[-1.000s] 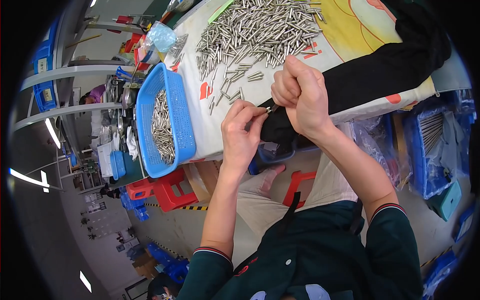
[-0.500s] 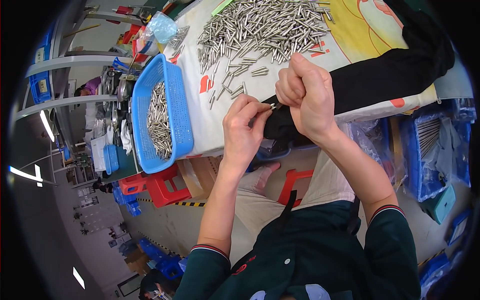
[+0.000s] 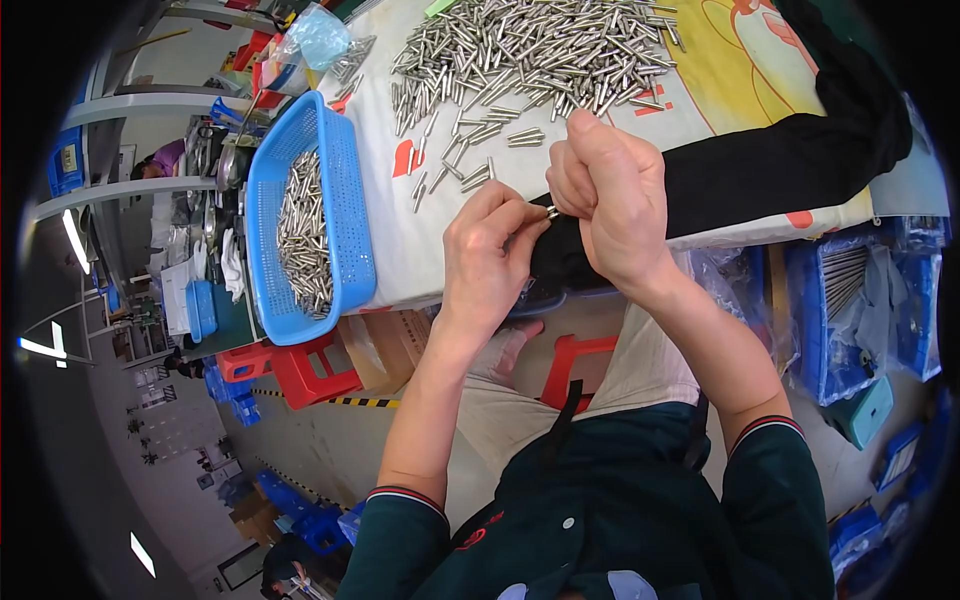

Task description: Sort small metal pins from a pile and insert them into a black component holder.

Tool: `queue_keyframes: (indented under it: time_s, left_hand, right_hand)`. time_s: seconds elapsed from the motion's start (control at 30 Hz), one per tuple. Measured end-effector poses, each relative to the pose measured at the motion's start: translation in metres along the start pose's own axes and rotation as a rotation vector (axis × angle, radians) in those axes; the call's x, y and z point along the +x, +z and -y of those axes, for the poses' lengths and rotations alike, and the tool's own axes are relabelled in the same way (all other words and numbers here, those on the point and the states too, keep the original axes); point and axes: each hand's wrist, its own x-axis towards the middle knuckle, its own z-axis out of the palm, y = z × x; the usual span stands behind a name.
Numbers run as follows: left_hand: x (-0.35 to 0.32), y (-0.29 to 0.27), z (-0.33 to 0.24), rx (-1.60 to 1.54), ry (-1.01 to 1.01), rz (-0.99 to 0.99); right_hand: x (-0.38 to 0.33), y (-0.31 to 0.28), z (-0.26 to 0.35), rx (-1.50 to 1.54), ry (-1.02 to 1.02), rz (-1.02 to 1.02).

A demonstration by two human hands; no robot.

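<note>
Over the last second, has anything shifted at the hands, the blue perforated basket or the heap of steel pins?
Very little. The left hand and right hand stay pressed together at the table edge, still pinching a small silver metal pin between their fingertips; neither let go. The blue perforated plastic basket of pins, the loose heap of steel pins and the black cloth lie as before; only the head camera's view drifted slightly.
</note>
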Motion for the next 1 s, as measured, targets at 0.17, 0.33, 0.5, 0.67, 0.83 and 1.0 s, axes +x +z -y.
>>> queue_keyframes:
  time_s: [0.17, 0.33, 0.5, 0.67, 0.83, 1.0]
  left_hand:
    - [-0.001, 0.000, 0.003, -0.007, 0.059, -0.029]
    - [-0.002, 0.002, 0.003, 0.024, 0.021, -0.014]
    - [-0.003, 0.002, 0.002, 0.026, 0.042, -0.040]
    - [-0.003, 0.004, 0.000, 0.154, 0.122, -0.047]
    - [0.002, 0.002, -0.005, 0.241, 0.110, -0.043]
    - [0.014, -0.001, -0.004, 0.350, 0.118, 0.068]
  right_hand:
    - [-0.004, 0.014, -0.004, -0.154, -0.067, -0.007]
    - [0.007, -0.005, 0.002, 0.112, 0.116, -0.118]
    - [0.017, -0.042, 0.021, 0.389, 0.117, -0.108]
    - [0.015, -0.046, 0.016, 0.390, 0.170, -0.143]
    - [0.012, -0.045, 0.015, 0.380, 0.174, -0.177]
    - [0.012, -0.046, 0.016, 0.353, 0.191, -0.190]
